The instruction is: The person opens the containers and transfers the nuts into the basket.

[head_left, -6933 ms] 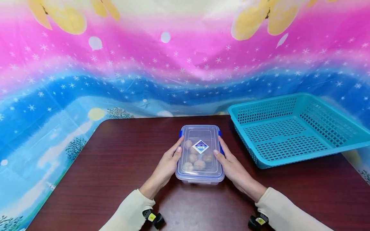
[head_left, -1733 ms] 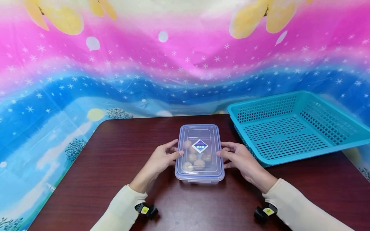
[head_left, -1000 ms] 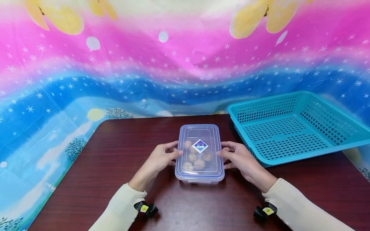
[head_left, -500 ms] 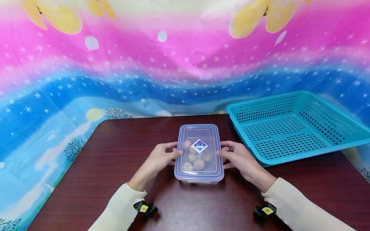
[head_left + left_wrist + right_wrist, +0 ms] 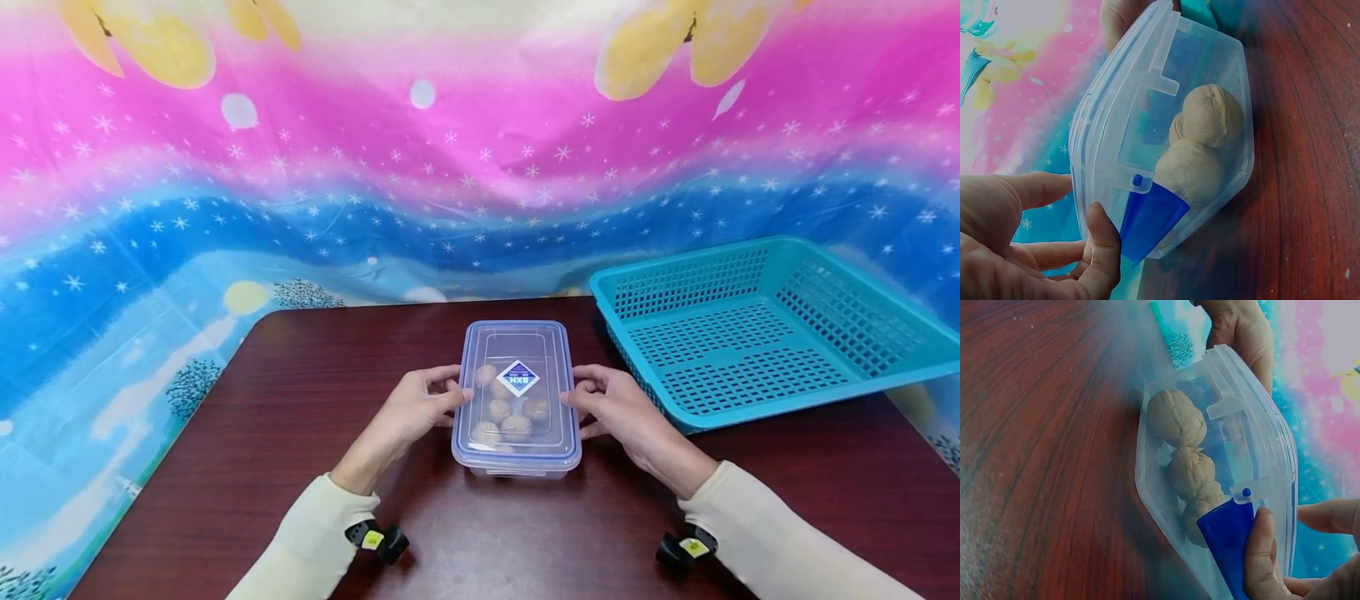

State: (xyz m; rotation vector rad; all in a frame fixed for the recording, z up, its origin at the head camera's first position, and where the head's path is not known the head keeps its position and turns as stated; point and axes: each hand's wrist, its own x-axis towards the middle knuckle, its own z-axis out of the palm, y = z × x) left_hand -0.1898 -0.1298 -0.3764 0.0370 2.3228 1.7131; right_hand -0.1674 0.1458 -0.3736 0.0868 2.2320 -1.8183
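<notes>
A clear plastic food storage box (image 5: 517,473) stands on the table, its lid (image 5: 543,348) in place with a blue-and-white diamond sticker (image 5: 518,378). Several walnuts (image 5: 516,427) show through it; the left wrist view has walnuts (image 5: 1213,115) behind the wall. My left hand (image 5: 405,410) pinches the lid's left edge, thumb on top and fingers below the rim. On the opposite edge my right hand (image 5: 624,410) does the same. One blue clip (image 5: 1150,219) angles down near the left fingers, another blue clip (image 5: 1229,540) near the right ones.
A turquoise perforated basket (image 5: 678,417) stands to the right, close beyond the right hand. The dark red-brown table (image 5: 330,350) runs back to a printed pink and blue cloth (image 5: 480,200). Each wrist wears a small black camera (image 5: 392,544).
Earlier, my hands lay along the box's sides with blue clips visible from above; now they pinch the lid's rim and the clips are out of the head view. The last second looks almost still.
</notes>
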